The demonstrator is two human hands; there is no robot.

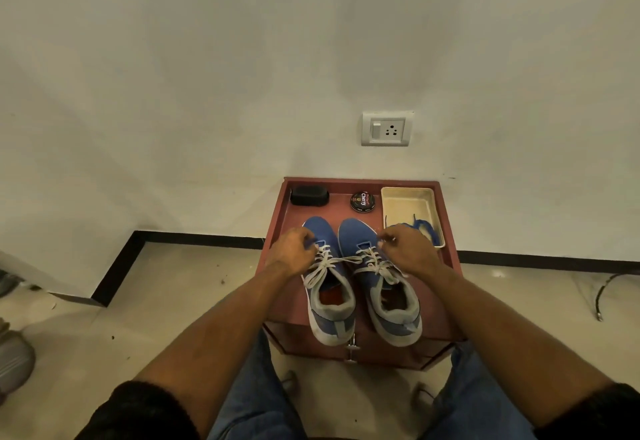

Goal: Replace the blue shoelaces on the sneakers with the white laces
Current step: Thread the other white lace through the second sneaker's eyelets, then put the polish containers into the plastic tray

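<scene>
Two blue sneakers stand side by side on a red-brown cabinet top, toes toward the wall. The left sneaker and the right sneaker both carry white laces through their eyelets. A white strand runs across from one shoe to the other. My left hand pinches a lace at the left shoe's lower eyelets. My right hand pinches a white lace end above the right shoe. Blue laces lie bunched in the near end of a cream tray.
A black shoe brush and a round shoe-polish tin sit at the cabinet's back edge. A wall socket is above. My knees in jeans are under the cabinet front. Other footwear lies on the floor at far left.
</scene>
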